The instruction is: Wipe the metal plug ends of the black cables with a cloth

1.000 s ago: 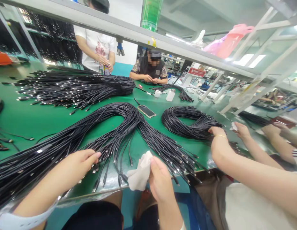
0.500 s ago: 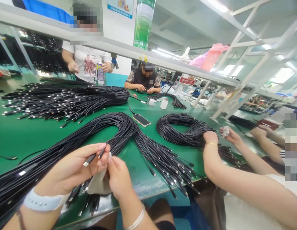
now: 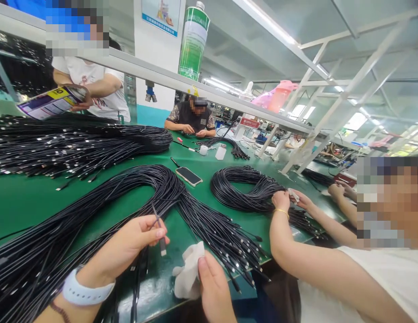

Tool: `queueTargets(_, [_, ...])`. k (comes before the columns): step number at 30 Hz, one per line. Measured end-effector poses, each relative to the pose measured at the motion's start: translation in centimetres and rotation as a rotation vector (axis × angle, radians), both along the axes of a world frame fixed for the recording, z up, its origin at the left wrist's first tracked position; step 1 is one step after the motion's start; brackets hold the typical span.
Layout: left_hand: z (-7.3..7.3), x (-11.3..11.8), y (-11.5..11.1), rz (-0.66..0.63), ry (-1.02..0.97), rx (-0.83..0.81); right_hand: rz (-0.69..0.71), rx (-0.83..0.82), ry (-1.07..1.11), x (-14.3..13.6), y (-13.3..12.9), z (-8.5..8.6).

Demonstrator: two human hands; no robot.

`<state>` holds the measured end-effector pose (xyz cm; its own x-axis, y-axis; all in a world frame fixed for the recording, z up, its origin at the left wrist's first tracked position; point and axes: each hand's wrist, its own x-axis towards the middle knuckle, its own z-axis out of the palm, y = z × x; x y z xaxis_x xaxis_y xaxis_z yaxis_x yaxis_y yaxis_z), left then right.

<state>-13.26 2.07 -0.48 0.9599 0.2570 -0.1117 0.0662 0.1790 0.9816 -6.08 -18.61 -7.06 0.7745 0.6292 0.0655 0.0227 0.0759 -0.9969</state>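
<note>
While the left hand pinches one black cable near its end, the right hand pinches a white cloth.

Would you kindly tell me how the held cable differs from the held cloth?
The cable is black and slender; the cloth is white and crumpled. The left hand grips the cable, whereas the right hand holds the cloth. Both are held by one person.

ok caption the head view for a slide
Left hand holds a black cable, right hand a white cloth, at a green table.
</note>
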Motion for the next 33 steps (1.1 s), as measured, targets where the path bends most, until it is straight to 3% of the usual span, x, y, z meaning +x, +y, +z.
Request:
queueTargets(4, [-0.7,0.9,-1.7,-0.033,-0.096,0.016,0.102,-0.094,-0.227,-1.1,1.0,1.3])
queueTargets(6, [-0.8,1.2,-2.3,-0.006,-0.132,0.010,0.130,-0.071,-0.231,-1.6,1.7,1.8])
queueTargets(16, [-0.6,1.1,-2.7,0.048,-0.129,0.019,-0.025,0.109,-0.059,-2.8,2.8,0.9])
queueTargets(21, [-0.8,1.0,-3.0,0.035,-0.114,0.082,-0.047,0.078,-0.130,-2.9,2.9,1.4])
queueTargets(25, [-1.0,1.1,-3.2,0.008,-0.124,0.170,-0.061,-0.039,-0.160,-2.2,3.0,1.5])
queueTargets(30, [-1.1,1.4,-3.4,0.022,-0.121,0.169,-0.194,-0.050,0.029,-2.5,3.8,1.5])
queueTargets(33, [-1.3,1.5,-3.5,0.049,-0.126,0.131,-0.184,-0.047,0.083,-2.9,4.1,1.6])
